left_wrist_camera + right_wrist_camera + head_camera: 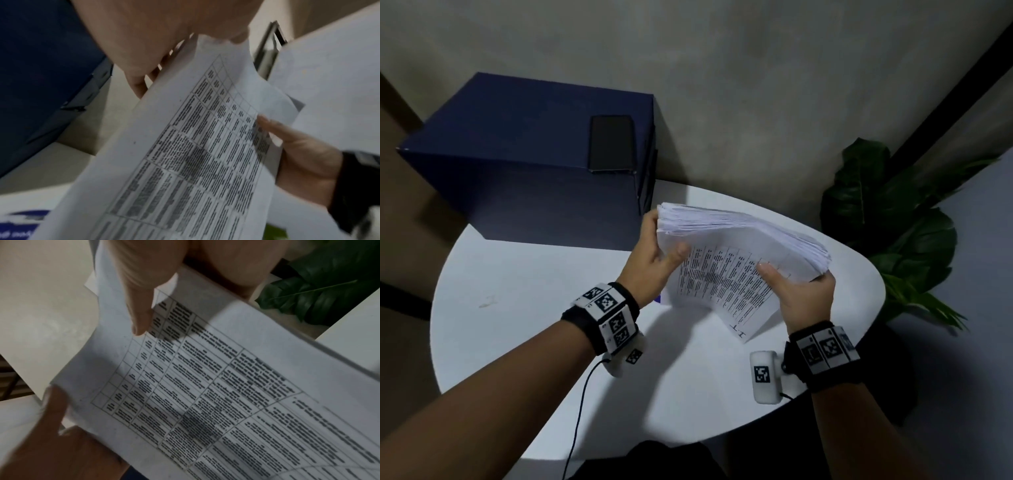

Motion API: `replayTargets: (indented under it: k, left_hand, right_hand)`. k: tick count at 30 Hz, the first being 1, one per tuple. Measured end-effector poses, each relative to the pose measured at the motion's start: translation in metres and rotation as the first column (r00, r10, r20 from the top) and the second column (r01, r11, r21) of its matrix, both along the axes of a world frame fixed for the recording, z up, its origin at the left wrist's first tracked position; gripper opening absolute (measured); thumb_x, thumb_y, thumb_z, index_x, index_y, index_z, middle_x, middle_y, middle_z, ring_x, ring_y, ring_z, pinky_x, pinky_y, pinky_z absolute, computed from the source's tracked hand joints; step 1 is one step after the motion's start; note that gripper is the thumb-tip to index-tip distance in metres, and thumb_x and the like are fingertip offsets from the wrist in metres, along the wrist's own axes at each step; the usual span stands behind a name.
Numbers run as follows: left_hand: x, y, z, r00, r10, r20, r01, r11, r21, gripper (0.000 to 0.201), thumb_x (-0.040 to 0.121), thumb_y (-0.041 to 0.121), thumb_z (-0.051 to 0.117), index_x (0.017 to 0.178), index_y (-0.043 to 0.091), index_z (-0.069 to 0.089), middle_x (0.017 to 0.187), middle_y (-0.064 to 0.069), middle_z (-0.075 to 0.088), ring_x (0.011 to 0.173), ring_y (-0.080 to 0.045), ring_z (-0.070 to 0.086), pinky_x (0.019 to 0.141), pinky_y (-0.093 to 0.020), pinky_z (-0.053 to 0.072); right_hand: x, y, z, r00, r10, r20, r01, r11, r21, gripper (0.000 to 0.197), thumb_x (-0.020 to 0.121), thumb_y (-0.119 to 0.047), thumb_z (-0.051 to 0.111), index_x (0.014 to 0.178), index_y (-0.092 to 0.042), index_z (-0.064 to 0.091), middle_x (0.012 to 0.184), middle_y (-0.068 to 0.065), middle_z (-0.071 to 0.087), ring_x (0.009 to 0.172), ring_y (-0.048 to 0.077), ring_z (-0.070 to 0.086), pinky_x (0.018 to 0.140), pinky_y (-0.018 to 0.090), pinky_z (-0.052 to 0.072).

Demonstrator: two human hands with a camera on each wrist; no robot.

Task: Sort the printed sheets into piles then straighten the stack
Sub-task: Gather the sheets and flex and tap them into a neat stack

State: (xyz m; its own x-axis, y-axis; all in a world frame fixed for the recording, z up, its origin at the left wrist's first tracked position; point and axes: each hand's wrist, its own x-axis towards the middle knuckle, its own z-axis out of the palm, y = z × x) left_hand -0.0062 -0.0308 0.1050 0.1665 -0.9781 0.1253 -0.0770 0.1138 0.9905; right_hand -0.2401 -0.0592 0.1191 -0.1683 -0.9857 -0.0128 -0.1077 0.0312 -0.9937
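On white round table (517, 308): blue box (517, 164) (phone (612, 142) atop), plant (887, 219) beside.

Looks like a small office corner: rounded white surface (517, 308) against a plain grey wall (756, 85), dark blue box (517, 164) with a phone (612, 142) on top, printed sheets (722, 281) (tables of text), leafy plant (887, 212) beside.

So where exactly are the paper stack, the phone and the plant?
paper stack (726, 274), head view, on the printed table of the facing sheet.
phone (611, 142), head view, middle of its dark screen.
plant (873, 192), head view, on the big upper leaf.
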Motion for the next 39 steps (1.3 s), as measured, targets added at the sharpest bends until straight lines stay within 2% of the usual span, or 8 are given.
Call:
replayTargets:
  k: [5, 12, 20, 23, 27, 31, 35, 39]
  left_hand:
    - [-0.004, 0.000, 0.006, 0.995, -0.003, -0.097, -0.001, 0.999, -0.042, 0.120, 0.069, 0.082, 0.059, 0.154, 0.008, 0.020, 0.153, -0.012, 0.042, 0.141, -0.022, 0.043, 0.118, -0.047, 0.034]
    - [-0.004, -0.013, 0.005, 0.993, 0.001, -0.121, -0.001, 1.000, 0.002, 0.128, 0.060, 0.082, 0.067, 0.156, 0.022, 0.007, 0.154, 0.003, 0.036, 0.134, 0.004, 0.045, 0.109, -0.020, 0.042]
    - [0.002, -0.020, 0.027, 0.990, 0.114, 0.082, -0.109, 0.992, -0.062, 0.116, 0.060, 0.066, 0.081, 0.149, 0.027, 0.017, 0.140, 0.001, 0.042, 0.129, -0.009, 0.050, 0.112, -0.038, 0.043]
    - [0.002, -0.022, 0.068, 0.784, 0.288, 0.550, -0.099, 0.932, -0.348, 0.115, 0.060, 0.065, 0.080, 0.152, 0.023, 0.024, 0.150, 0.001, 0.033, 0.143, -0.025, 0.031, 0.119, -0.052, 0.025]
    - [-0.023, -0.030, 0.099, 0.343, 0.110, 0.933, 0.114, 0.981, -0.158, 0.069, 0.075, 0.058, 0.070, 0.136, 0.031, 0.050, 0.139, -0.001, 0.056, 0.135, -0.029, 0.046, 0.110, -0.052, 0.034]
    - [-0.014, -0.032, 0.086, 0.644, 0.127, 0.754, 0.034, 0.980, -0.194, 0.029, 0.087, 0.048, 0.057, 0.087, 0.019, 0.058, 0.076, -0.009, 0.070, 0.077, -0.040, 0.065, 0.061, -0.045, 0.051]
    - [0.023, -0.026, 0.073, 0.838, 0.219, 0.499, -0.131, 0.970, -0.205, 0.018, 0.085, 0.030, 0.070, 0.089, 0.013, 0.070, 0.079, -0.004, 0.073, 0.077, -0.019, 0.068, 0.071, -0.039, 0.054]
    - [0.047, -0.020, 0.059, 0.975, 0.134, 0.176, -0.128, 0.991, -0.044, 0.020, 0.086, 0.000, 0.072, 0.103, 0.010, 0.070, 0.077, 0.022, 0.075, 0.076, 0.008, 0.067, 0.071, -0.013, 0.053]
  right_hand:
    - [0.003, -0.001, -0.003, 1.000, 0.012, -0.001, -0.012, 1.000, -0.010, 0.043, 0.060, -0.008, 0.090, 0.096, -0.015, 0.069, 0.088, -0.006, 0.077, 0.086, 0.007, 0.073, 0.077, 0.025, 0.058]
    - [0.006, -0.001, -0.001, 0.999, 0.020, 0.029, -0.020, 1.000, -0.017, 0.044, 0.062, -0.010, 0.090, 0.101, -0.010, 0.069, 0.092, -0.002, 0.076, 0.087, 0.009, 0.073, 0.079, 0.024, 0.057]
    - [-0.001, -0.012, 0.009, 0.996, 0.046, 0.071, -0.043, 0.998, -0.044, 0.022, 0.069, -0.010, 0.085, 0.083, -0.005, 0.069, 0.079, -0.001, 0.077, 0.080, 0.009, 0.073, 0.079, 0.028, 0.060]
    - [-0.001, -0.026, 0.020, 0.995, 0.077, -0.070, -0.087, 0.984, -0.155, 0.060, 0.065, -0.035, 0.089, 0.094, 0.011, 0.063, 0.086, 0.030, 0.069, 0.078, 0.020, 0.065, 0.079, 0.054, 0.056]
    - [0.014, -0.034, 0.052, 0.888, 0.128, -0.442, -0.329, 0.848, -0.414, 0.010, 0.075, -0.007, 0.079, 0.084, -0.006, 0.074, 0.079, 0.009, 0.074, 0.074, 0.025, 0.070, 0.069, 0.047, 0.056]
    - [0.017, -0.037, 0.045, 0.816, -0.212, -0.538, -0.157, 0.814, -0.559, 0.042, 0.072, -0.034, 0.075, 0.109, -0.017, 0.069, 0.116, -0.006, 0.059, 0.114, 0.030, 0.056, 0.095, 0.053, 0.047]
    - [-0.002, -0.038, 0.000, 0.754, -0.459, -0.469, 0.340, 0.885, -0.319, 0.115, 0.060, -0.039, 0.087, 0.151, -0.020, 0.019, 0.158, 0.004, 0.017, 0.145, 0.024, 0.017, 0.118, 0.045, 0.017]
    - [-0.022, -0.050, -0.020, 0.967, -0.228, 0.114, 0.224, 0.973, 0.048, 0.104, 0.066, -0.011, 0.087, 0.147, -0.019, 0.022, 0.140, 0.003, 0.045, 0.132, 0.021, 0.044, 0.114, 0.043, 0.035]
